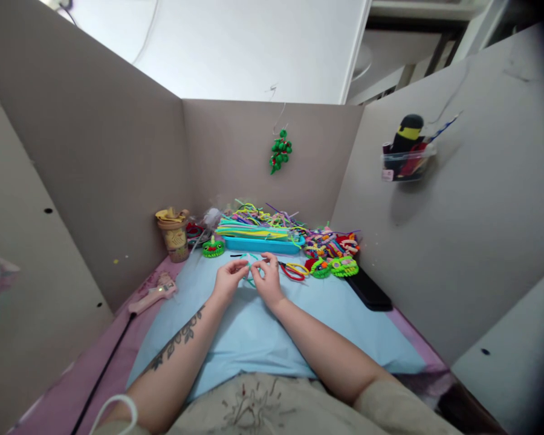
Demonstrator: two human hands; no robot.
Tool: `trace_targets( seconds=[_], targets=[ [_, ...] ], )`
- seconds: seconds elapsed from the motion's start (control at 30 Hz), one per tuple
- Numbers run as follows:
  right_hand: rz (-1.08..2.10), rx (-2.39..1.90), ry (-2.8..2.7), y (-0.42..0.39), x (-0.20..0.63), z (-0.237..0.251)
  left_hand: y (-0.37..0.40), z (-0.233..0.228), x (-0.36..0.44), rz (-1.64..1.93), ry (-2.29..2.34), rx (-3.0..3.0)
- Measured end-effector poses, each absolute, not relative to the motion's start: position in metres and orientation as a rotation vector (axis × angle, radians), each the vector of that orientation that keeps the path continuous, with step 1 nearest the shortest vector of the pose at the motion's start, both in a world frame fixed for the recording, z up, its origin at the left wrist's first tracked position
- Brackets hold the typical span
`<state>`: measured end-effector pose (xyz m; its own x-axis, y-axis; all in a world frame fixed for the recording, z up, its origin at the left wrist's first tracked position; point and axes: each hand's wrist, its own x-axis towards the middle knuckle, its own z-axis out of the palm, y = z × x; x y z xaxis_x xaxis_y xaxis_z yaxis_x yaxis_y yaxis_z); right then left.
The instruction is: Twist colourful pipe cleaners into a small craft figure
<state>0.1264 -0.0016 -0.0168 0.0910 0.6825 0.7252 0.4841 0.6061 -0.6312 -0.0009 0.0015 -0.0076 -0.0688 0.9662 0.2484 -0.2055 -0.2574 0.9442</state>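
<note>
My left hand (229, 279) and my right hand (268, 277) meet over the light blue sheet (254, 329), fingertips pinched together on a teal pipe cleaner (252, 270) bent between them. Just behind the hands stands a blue tray (263, 244) piled with loose coloured pipe cleaners (254, 220). A red and yellow scissors-like piece (294, 270) lies right of my right hand.
Finished pipe-cleaner figures (333, 254) cluster at the right; a small green one (213, 248) sits left of the tray. A cup (176, 235), a pink glue gun (156, 294), a black phone (369, 291), a hanging green ornament (280, 151) and a wall-mounted holder (407, 158) are around. Cardboard walls enclose the desk.
</note>
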Motion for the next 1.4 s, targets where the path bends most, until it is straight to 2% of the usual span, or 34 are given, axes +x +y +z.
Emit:
trace_targets(
  seconds=[0.47,0.8,1.13,1.4],
  targets=[
    [0.192,-1.032,-1.578,-0.0017,0.1299,-0.011,0.002,-0.0052,-0.0027,1.472,0.999,1.203],
    [0.056,-1.066,-1.721,-0.0014,0.1345,-0.0106,0.0005,0.0009,-0.0026,1.468,0.973,0.973],
    [0.264,-1.139,-1.468,0.0075,0.1306,-0.0173,0.0023,-0.0083,0.0034,1.481,0.963,1.047],
    [0.197,-1.109,-1.515,0.0065,0.1306,-0.0187,0.001,-0.0058,0.0039,1.427,0.948,0.933]
  ],
)
